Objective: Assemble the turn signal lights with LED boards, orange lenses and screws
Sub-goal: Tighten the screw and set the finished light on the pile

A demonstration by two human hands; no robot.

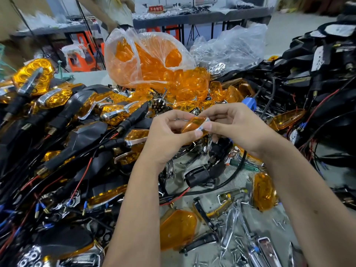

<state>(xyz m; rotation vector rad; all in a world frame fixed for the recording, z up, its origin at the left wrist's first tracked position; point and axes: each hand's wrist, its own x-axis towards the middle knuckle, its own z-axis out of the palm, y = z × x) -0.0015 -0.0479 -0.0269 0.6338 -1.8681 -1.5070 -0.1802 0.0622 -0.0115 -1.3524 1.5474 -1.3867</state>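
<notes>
Both hands fitting an orange lens above the cluttered bench.

Left hand (165, 132) and right hand (233, 126) pinch the lens (193, 124) and a chrome piece (204, 125) between fingertips, over the bench's middle. Misaligned edges could make the lens slip into the loose screws (240, 245) near the front edge.

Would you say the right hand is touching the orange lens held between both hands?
Touching: the head view shows the right hand pinching the orange lens at its end.
</notes>
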